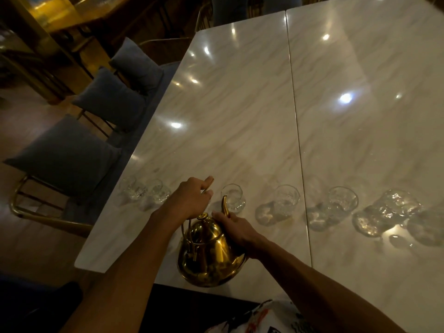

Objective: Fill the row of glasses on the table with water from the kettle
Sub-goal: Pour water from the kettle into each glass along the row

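Kettle handle within left fingers

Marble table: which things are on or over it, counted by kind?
Clear drinking glasses in view: 6
Shiny gold metal kettle: 1
Total: 7

Setting: restaurant or café dining room | Evidence: two marble tables butted together beyond the hands | cushioned chairs left of left hand | wooden table far beyond
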Available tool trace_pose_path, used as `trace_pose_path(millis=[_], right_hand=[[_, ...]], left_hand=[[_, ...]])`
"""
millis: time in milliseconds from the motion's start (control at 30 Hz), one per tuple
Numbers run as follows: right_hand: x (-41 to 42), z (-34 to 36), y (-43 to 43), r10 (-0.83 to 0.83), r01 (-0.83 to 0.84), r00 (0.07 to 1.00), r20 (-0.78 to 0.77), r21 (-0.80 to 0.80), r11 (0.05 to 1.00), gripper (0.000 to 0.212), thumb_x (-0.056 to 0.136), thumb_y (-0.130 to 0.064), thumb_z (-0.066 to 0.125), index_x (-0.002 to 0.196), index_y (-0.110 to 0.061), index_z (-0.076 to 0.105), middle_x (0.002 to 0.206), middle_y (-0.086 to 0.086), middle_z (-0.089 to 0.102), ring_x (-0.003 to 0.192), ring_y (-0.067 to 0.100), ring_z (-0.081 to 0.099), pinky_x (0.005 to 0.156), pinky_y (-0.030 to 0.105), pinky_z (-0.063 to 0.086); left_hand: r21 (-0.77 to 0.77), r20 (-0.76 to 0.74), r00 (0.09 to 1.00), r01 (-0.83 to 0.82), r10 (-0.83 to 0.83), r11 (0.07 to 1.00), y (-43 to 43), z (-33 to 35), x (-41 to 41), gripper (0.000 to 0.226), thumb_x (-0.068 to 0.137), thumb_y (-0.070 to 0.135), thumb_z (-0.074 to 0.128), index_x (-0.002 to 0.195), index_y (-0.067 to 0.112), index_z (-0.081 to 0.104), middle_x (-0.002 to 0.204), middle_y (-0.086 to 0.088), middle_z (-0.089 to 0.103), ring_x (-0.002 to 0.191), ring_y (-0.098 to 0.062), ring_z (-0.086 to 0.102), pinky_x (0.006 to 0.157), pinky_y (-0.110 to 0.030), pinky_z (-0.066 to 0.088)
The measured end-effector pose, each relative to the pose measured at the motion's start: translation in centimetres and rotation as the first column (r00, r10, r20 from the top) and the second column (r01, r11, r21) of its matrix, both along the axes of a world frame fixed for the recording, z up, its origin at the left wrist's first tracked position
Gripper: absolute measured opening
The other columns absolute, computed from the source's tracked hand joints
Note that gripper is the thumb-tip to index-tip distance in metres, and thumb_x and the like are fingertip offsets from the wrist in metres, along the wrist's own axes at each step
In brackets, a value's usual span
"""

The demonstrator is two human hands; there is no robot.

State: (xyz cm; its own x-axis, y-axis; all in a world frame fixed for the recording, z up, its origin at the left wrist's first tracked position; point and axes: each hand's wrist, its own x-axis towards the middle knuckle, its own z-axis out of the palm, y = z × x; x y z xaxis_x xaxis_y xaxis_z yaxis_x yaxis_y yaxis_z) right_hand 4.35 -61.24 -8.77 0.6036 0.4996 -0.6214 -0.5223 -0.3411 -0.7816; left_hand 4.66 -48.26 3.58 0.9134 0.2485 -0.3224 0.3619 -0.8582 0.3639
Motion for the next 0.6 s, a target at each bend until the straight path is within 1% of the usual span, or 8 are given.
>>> trace_pose_path(millis=[100,167,233,333,400,467,533,600], right_hand=[[-0.4,0.1,-0.3,-0.067,0.065,0.996,0.062,0.034,0.997,0.043,0.09,-0.069,0.055,0.117,-0.035,0.055,0.119,0.004,0.067,0.105,0.024,0.065,0.099,0.045,0.052],[-0.7,0.3,-0.5,-0.117,0.112,0.987,0.106,0.047,0.993,0.037,0.091,-0.066,0.055,0.113,-0.037,0.056,0.115,0.001,0.068,0.103,0.022,0.065,0.1,0.046,0.051],[-0.8,0.7,-1.0,-0.163,0.156,0.979,0.124,0.063,0.986,0.033,0.095,-0.061,0.054,0.112,-0.034,0.057,0.111,-0.002,0.067,0.098,0.018,0.063,0.096,0.042,0.049],[-0.9,1.1,-1.9,-0.217,0.209,0.968,0.13,0.072,0.975,0.02,0.096,-0.058,0.054,0.105,-0.04,0.049,0.101,-0.009,0.058,0.101,0.02,0.056,0.094,0.039,0.044],[-0.9,1.1,-2.4,-0.241,0.234,0.961,0.139,0.065,0.97,0.023,0.095,-0.062,0.054,0.108,-0.044,0.048,0.111,-0.005,0.06,0.108,0.023,0.056,0.099,0.043,0.046],[-1.0,1.1,-3.0,-0.259,0.254,0.954,0.149,0.049,0.966,0.031,0.093,-0.065,0.054,0.114,-0.042,0.05,0.121,-0.001,0.062,0.111,0.025,0.058,0.1,0.045,0.048],[-1.0,1.0,-3.6,-0.284,0.282,0.947,0.153,0.037,0.959,0.036,0.093,-0.066,0.053,0.118,-0.041,0.05,0.123,0.001,0.061,0.111,0.025,0.057,0.097,0.044,0.047],[-1.1,0.8,-4.3,-0.319,0.318,0.936,0.15,0.034,0.948,0.036,0.093,-0.066,0.054,0.118,-0.041,0.049,0.126,0.002,0.061,0.111,0.025,0.057,0.097,0.044,0.047]], left_hand=[[-0.008,0.032,0.999,0.022,-0.022,1.0,-0.4,0.2,-0.3,0.049,0.096,0.029,0.049,0.143,0.032,0.036,0.143,-0.007,0.047,0.125,-0.023,0.05,0.098,-0.031,0.042],[-0.007,0.055,0.997,0.048,-0.047,0.999,-0.8,0.2,-0.3,0.048,0.096,0.03,0.048,0.143,0.033,0.035,0.141,-0.009,0.049,0.124,-0.022,0.051,0.096,-0.029,0.042],[0.003,0.073,0.994,0.082,-0.082,0.997,-1.3,0.2,-0.3,0.048,0.096,0.03,0.048,0.143,0.034,0.035,0.138,-0.01,0.052,0.122,-0.023,0.053,0.095,-0.03,0.043],[-0.013,0.091,0.989,0.118,-0.117,0.993,-2.1,0.3,0.0,0.049,0.096,0.03,0.048,0.142,0.035,0.035,0.134,-0.011,0.055,0.118,-0.023,0.056,0.095,-0.031,0.045],[-0.026,0.099,0.985,0.142,-0.139,0.99,-2.6,0.3,0.2,0.049,0.096,0.031,0.049,0.142,0.036,0.035,0.131,-0.011,0.058,0.115,-0.022,0.058,0.094,-0.03,0.046],[-0.037,0.105,0.981,0.17,-0.165,0.985,-3.3,0.3,0.5,0.048,0.096,0.031,0.049,0.142,0.036,0.036,0.129,-0.012,0.059,0.114,-0.022,0.059,0.093,-0.031,0.047],[-0.042,0.107,0.974,0.206,-0.201,0.978,-4.0,0.2,0.8,0.048,0.096,0.03,0.048,0.142,0.036,0.036,0.126,-0.013,0.061,0.11,-0.023,0.061,0.09,-0.031,0.048],[-0.047,0.11,0.967,0.235,-0.229,0.971,-4.8,0.1,1.1,0.048,0.096,0.03,0.049,0.142,0.036,0.036,0.127,-0.013,0.06,0.11,-0.022,0.061,0.089,-0.029,0.047]])
